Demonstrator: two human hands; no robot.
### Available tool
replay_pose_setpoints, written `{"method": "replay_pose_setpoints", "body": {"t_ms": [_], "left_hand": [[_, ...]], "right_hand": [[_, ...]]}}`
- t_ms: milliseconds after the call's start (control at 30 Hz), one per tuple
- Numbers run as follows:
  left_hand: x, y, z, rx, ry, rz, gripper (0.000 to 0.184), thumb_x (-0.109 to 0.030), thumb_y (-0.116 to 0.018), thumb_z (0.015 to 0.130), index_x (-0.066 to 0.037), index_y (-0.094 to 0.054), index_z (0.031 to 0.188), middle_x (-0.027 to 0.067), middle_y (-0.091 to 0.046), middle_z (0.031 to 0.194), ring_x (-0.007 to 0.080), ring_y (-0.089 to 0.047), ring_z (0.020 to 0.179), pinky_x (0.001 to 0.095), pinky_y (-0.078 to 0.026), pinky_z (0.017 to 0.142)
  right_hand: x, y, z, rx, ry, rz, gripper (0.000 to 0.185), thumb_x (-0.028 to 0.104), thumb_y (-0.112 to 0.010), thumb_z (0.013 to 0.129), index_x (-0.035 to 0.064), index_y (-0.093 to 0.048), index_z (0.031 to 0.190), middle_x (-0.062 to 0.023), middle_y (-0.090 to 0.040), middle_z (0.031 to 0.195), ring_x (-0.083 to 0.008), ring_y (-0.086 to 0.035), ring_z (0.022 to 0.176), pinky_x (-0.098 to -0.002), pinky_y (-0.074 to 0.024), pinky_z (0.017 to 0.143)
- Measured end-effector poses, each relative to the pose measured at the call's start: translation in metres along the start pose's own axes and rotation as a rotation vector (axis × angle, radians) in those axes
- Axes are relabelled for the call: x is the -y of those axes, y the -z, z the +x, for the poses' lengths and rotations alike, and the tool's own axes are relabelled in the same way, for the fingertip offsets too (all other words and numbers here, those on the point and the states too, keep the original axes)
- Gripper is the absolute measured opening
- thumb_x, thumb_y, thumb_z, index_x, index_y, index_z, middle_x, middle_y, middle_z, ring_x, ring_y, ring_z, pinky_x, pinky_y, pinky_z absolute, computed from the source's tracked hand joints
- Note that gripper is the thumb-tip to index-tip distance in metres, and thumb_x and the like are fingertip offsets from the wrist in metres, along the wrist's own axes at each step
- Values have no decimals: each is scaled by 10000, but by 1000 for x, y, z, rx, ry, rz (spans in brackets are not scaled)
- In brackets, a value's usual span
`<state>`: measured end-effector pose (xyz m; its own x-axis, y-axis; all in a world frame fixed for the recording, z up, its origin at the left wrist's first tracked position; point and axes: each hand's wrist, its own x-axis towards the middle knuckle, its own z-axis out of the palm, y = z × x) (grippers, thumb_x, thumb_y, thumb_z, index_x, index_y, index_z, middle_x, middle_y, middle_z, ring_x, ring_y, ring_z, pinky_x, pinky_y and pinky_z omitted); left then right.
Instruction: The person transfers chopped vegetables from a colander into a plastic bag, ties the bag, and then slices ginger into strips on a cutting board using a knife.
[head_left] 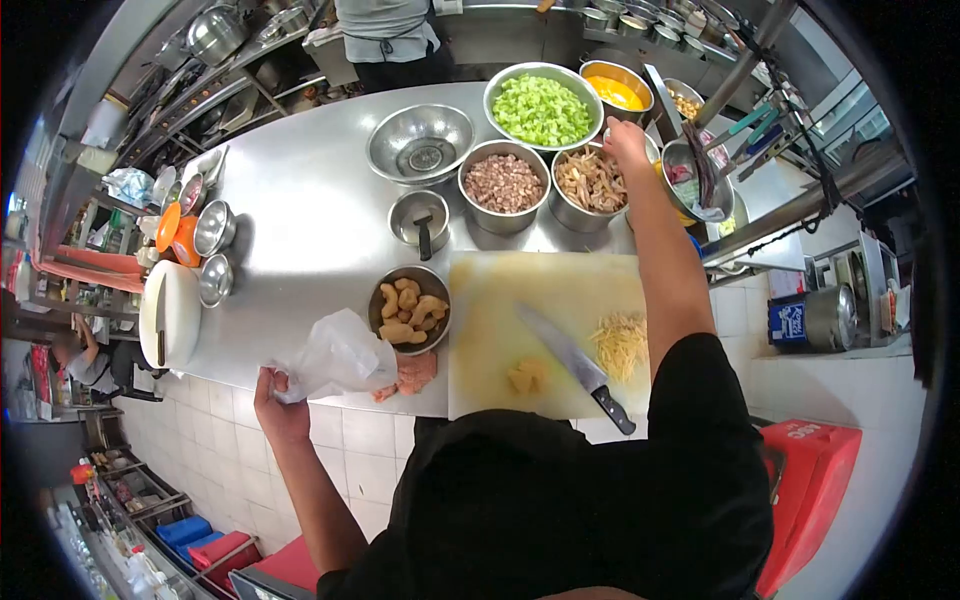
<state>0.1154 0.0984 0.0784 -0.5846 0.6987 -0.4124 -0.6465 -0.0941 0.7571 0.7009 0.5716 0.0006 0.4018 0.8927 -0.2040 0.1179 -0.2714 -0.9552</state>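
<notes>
My left hand (282,398) grips the edge of a translucent plastic bag (342,355) at the table's near edge. Beside the bag are a bowl of peeled ginger pieces (408,312) and some pinkish raw meat (412,374). My right hand (627,142) reaches over the far containers, fingers drawn together by the pot of brown strips (590,182); what they hold, if anything, is hidden. On the cutting board (490,300) lie a knife (568,350), a pile of pale yellow shreds (622,346) and a few slices (527,377).
A bowl of chopped green vegetable (542,108), a pot of diced meat (503,184) and a pot of yellow liquid (616,92) stand at the back. A colander (420,145) is left of them. Metal posts (755,60) rise at right. Another person (390,40) stands beyond the table.
</notes>
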Motion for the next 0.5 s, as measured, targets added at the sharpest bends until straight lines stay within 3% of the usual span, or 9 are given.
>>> {"method": "replay_pose_setpoints", "body": {"t_ms": [100, 200, 233, 333, 367, 500], "left_hand": [[4, -5, -8, -105, -18, 28, 138, -213, -550, 1043, -86, -603, 1042, -17, -457, 730, 128, -483, 730, 343, -508, 821], [11, -10, -21, -156, -38, 59, 146, -194, -518, 1058, -74, -600, 1077, -18, -470, 739, 121, -488, 721, 325, -518, 828], [14, -1, -21, -138, -46, 62, 149, -190, -514, 1061, -71, -601, 1081, -18, -471, 740, 119, -487, 718, 321, -518, 825], [22, 7, -27, -151, -55, 42, 154, -183, -513, 1064, -63, -606, 1085, -21, -473, 738, 116, -484, 711, 310, -511, 818], [24, 10, -28, -154, -53, 28, 152, -183, -516, 1063, -62, -606, 1082, -21, -472, 738, 117, -483, 712, 311, -509, 818], [30, 14, -31, -179, -68, 75, 152, -191, -525, 1063, -62, -607, 1071, -22, -472, 737, 121, -483, 718, 313, -500, 817]], "right_hand": [[-4, -16, 28, 135, -79, 189, 397, 277, -613, 985, -32, -624, 1234, -142, -717, 1015, -233, -708, 833, -338, -593, 709], [-5, -30, 52, 154, -122, 50, 353, 215, -607, 974, -31, -636, 1224, -153, -725, 1049, -244, -718, 798, -361, -600, 688], [-10, -34, 70, 160, -153, 13, 287, 160, -615, 951, -12, -656, 1177, -133, -715, 991, -229, -693, 698, -358, -593, 614], [-22, -37, 85, 201, -203, 1, 230, 145, -608, 921, -29, -677, 1054, -112, -696, 895, -195, -652, 615, -335, -566, 505], [-20, -35, 88, 242, -234, 9, 173, 137, -607, 925, 10, -664, 1028, -78, -661, 832, -155, -567, 531, -313, -525, 454], [-18, -34, 100, 289, -305, -118, 216, 114, -573, 934, 43, -652, 1122, -72, -659, 837, -154, -565, 549, -296, -517, 453]]}}
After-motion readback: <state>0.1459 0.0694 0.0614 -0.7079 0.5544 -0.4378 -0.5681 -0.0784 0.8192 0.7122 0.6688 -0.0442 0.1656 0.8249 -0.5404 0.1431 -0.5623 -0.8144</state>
